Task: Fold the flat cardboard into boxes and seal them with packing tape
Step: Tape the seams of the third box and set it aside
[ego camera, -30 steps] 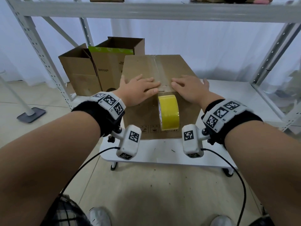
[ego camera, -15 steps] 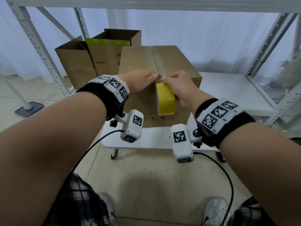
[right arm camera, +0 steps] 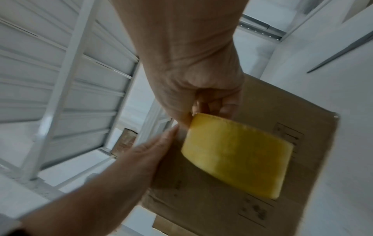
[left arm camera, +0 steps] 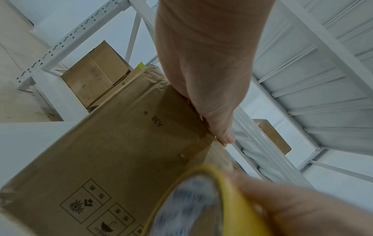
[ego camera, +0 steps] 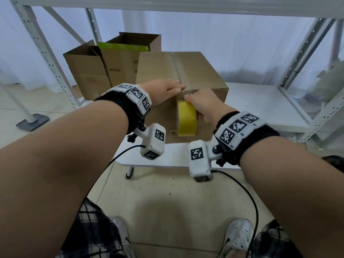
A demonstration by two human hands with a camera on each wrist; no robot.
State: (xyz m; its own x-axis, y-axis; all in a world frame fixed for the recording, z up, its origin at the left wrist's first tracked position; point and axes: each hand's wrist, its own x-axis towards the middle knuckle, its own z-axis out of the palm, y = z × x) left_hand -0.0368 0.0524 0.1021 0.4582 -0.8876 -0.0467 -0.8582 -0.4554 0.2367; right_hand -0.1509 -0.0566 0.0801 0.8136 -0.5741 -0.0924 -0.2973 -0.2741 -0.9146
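A closed cardboard box [ego camera: 202, 71] stands on a low white table [ego camera: 173, 155], with clear tape along its top seam. My left hand [ego camera: 165, 90] lies flat with straight fingers on the box's near top edge, beside the seam [left arm camera: 218, 124]. My right hand [ego camera: 202, 105] grips a yellow roll of packing tape [ego camera: 186, 121] against the box's front face [right arm camera: 238, 153]. The roll hangs just below the top edge, and tape runs from it up over that edge.
Two open cardboard boxes [ego camera: 89, 69] stand behind at the left, one with a green flap [ego camera: 122, 46]. White shelving posts [ego camera: 42, 47] frame both sides, and a low white shelf [ego camera: 260, 103] extends to the right. Cables hang from both wrist cameras.
Both hands lay flat on the box top one second ago, with the roll hanging free. My right hand then came down and took hold of the roll; my left stayed at the edge.
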